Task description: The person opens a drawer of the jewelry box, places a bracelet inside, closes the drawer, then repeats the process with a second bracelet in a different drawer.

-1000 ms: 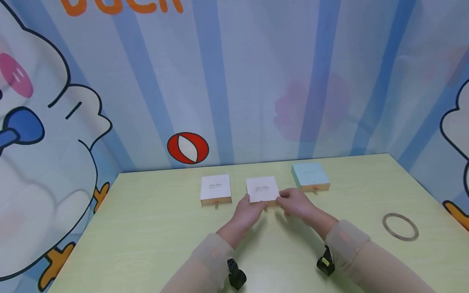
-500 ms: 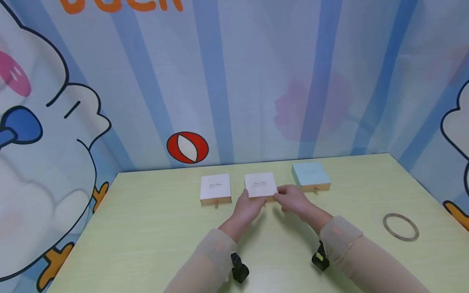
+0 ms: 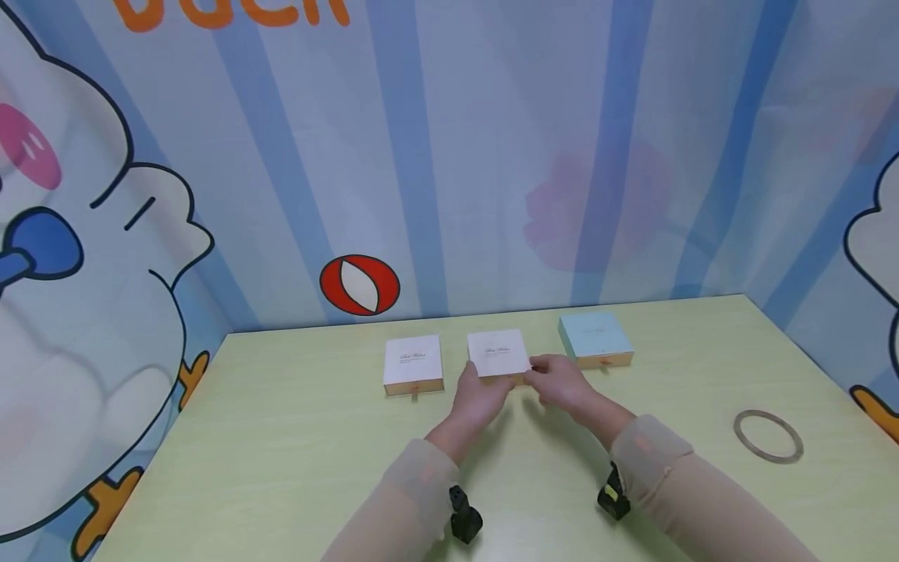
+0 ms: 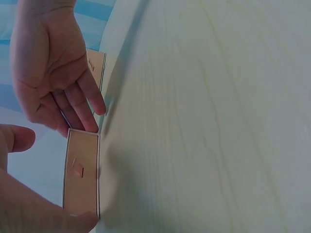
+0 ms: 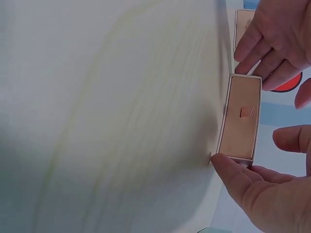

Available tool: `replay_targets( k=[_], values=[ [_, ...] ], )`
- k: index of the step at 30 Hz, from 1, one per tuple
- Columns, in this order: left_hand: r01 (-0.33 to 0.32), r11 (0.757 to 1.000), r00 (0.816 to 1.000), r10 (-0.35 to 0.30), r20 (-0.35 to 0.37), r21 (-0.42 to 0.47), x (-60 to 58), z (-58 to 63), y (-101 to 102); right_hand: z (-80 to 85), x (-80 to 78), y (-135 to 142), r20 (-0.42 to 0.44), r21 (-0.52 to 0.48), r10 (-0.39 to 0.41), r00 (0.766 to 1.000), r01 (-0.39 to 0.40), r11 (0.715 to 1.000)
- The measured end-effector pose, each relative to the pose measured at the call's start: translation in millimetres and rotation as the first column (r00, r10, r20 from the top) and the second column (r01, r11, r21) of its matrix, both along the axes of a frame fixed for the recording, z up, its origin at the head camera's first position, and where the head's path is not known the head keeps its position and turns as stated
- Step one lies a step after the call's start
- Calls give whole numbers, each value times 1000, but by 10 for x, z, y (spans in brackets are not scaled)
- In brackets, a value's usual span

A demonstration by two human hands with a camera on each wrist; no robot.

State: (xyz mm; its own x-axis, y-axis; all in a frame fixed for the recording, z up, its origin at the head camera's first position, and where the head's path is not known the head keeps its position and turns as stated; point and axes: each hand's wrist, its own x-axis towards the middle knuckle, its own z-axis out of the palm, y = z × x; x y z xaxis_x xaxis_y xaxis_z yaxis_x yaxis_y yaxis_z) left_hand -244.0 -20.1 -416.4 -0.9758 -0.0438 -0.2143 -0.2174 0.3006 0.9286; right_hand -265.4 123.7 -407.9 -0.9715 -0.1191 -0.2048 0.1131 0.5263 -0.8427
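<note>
A white square box (image 3: 498,353) with small dark lettering lies between my two hands on the table. Its tan front face (image 4: 81,170) carries a small pull tab. Along the box's left end my left hand (image 3: 481,400) rests extended fingers (image 5: 265,57), the thumb held apart from them. My right hand (image 3: 562,384) touches the opposite end with its fingers, which show nearly straight in the left wrist view (image 4: 80,99). A second white box (image 3: 413,364) stands to the left, and a light blue box (image 3: 595,339) to the right and slightly behind.
A grey-beige ring (image 3: 768,436) lies at the right of the pale wooden table (image 3: 281,468). Behind the boxes rises a blue striped printed backdrop (image 3: 492,156), with side panels left and right.
Between my hands, the middle white box has slid a little back and left, mostly in the first half second. Both hands went along with it. The other boxes and the ring stay put.
</note>
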Motion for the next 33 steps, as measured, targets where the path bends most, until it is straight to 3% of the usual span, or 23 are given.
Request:
replay_targets(
  k=[5,10,20,27,33],
  values=[
    [-26,996,999,23,-39,-90,35,35,91,27,30,22,-27,-3,-2,1000,2,1000],
    [-32,985,990,7,-143,-171,77,72,169,41,66,94,-84,64,13,996,-7,998],
    [82,987,958,-116,-262,-137,150,133,316,128,116,376,-210,120,23,977,2,993],
    [135,984,946,-164,-279,-120,167,165,468,188,116,572,-228,129,-9,974,40,991],
    [187,977,953,-206,-223,-102,154,154,575,216,118,720,-219,145,-43,975,77,986]
  ],
)
